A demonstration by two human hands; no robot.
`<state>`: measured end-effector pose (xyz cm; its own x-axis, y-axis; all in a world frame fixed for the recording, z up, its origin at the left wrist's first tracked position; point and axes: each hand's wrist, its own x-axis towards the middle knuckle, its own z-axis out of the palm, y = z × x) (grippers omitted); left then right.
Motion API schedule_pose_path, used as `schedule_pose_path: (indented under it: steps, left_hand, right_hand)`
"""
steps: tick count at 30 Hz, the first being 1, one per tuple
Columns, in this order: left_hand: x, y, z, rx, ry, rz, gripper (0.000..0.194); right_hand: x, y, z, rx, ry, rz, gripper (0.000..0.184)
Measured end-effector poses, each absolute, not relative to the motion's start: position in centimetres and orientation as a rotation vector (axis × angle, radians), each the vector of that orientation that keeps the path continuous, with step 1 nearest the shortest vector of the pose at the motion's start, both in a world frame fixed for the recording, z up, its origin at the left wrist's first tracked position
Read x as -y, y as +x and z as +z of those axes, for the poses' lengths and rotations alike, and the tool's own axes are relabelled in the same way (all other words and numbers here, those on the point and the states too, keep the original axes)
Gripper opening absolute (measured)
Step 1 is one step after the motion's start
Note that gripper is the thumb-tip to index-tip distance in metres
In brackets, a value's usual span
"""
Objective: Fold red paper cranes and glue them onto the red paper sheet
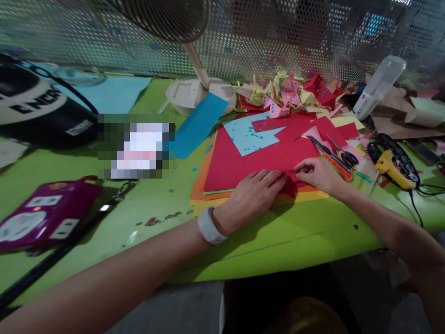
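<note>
A small piece of red paper (pixel 291 185), apparently folded, lies at the front edge of a stack of coloured sheets. My left hand (pixel 252 197), with a pale band at its wrist, rests on the stack with fingers close together and bent over the left part of this piece. At the piece's upper right, my right hand (pixel 314 174) pinches it between thumb and forefinger. Under both hands is a large red sheet (pixel 229 162), with orange and yellow sheets showing below it. My fingers cover part of the piece, so its exact shape is hidden.
A cutter (pixel 333 162) and scissors (pixel 347 157) lie right of the stack, near a yellow glue gun (pixel 396 169). Behind are folded paper shapes (pixel 290 90), a clear bottle (pixel 378 88) and a fan base (pixel 181 97). A purple power socket box (pixel 52 208) stands left.
</note>
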<state>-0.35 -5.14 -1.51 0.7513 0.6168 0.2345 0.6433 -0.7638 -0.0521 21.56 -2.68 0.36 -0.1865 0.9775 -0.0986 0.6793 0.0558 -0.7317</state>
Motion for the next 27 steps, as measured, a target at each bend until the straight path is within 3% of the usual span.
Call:
schedule_pose_path:
  steps: [4, 27]
  left_hand:
    - [5.2, -0.4, -1.5, 0.964, -2.774, -0.293, 0.037]
    - [5.4, -0.3, -1.1, 0.961, -2.782, -0.223, 0.040]
  right_hand:
    - [2.8, 21.4, 0.1, 1.860, -1.639, 0.914, 0.017]
    - [3.1, 20.5, 0.7, 1.892, -1.712, 0.784, 0.013]
